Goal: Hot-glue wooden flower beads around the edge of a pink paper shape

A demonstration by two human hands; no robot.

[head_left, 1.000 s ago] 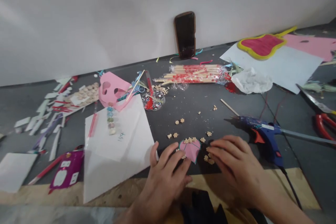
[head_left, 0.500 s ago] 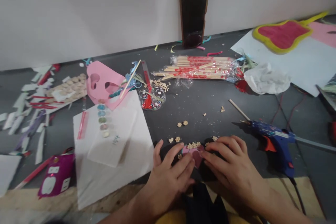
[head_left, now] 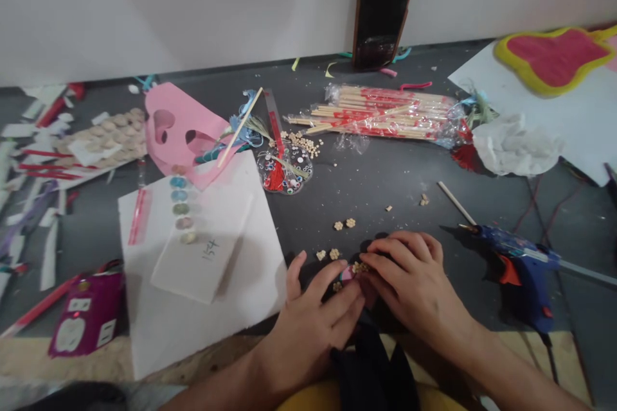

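My left hand [head_left: 313,318] lies with its fingers stretched flat, their tips on a small pink heart-shaped piece [head_left: 347,273] near the table's front edge. My right hand [head_left: 417,282] curls over the same piece from the right, its fingertips bunched on the row of tiny wooden flower beads [head_left: 358,266] on top of it. Most of the pink piece is hidden under both hands. Whether the right fingers pinch a bead I cannot see. Loose flower beads [head_left: 344,224] lie on the dark table just beyond the fingers.
A blue glue gun [head_left: 523,263] lies right of my right hand, its cord running toward me. A white paper sheet [head_left: 226,270] lies to the left, a pink cutout [head_left: 178,128] and a googly-eye tray [head_left: 285,174] beyond it. Bagged wooden sticks [head_left: 385,119] and a phone [head_left: 383,6] stand farther back.
Both hands have closed in over the pink heart, which showed plainly between them before. The view has moved closer and tilted down, so the phone and glue gun sit differently in frame.
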